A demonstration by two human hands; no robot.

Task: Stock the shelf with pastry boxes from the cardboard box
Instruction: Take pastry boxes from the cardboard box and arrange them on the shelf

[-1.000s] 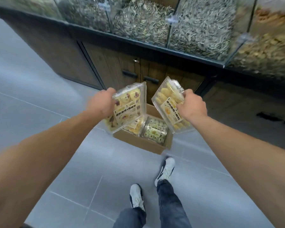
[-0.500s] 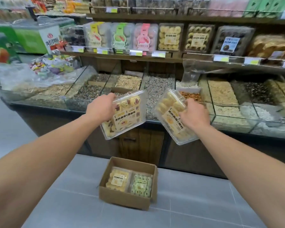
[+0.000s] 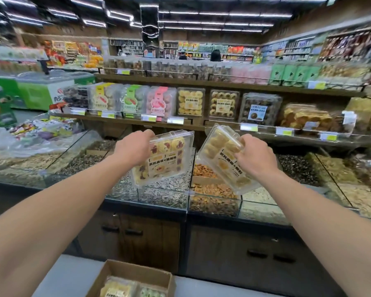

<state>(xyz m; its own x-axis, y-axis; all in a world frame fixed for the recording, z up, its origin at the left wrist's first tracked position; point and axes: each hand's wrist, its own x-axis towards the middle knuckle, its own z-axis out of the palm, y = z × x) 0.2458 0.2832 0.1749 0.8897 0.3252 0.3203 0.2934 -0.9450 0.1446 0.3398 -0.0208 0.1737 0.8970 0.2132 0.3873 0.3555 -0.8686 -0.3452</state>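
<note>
My left hand point(image 3: 135, 150) grips a clear pastry box with red-centred yellow pastries point(image 3: 166, 160), held tilted above the glass bins. My right hand point(image 3: 255, 156) grips a second clear pastry box with plain yellow pastries point(image 3: 220, 155), slanted to the right. Both boxes hang just below and in front of the wooden shelf point(image 3: 223, 126), where similar pastry boxes point(image 3: 190, 101) stand upright in a row. On the floor at the bottom edge the open cardboard box point(image 3: 135, 275) shows two more pastry boxes inside, partly cut off.
Glass bins of seeds and nuts point(image 3: 169, 189) lie between me and the shelf, over dark wooden cabinets point(image 3: 141, 234). A higher shelf point(image 3: 201, 83) carries more packages. Green chest freezers point(image 3: 43, 91) stand at the left. Further aisles and people are far behind.
My view has risen from the floor and cardboard box to the shelves. Both hands have lifted their pastry boxes upward and forward, closer to the wooden shelf.
</note>
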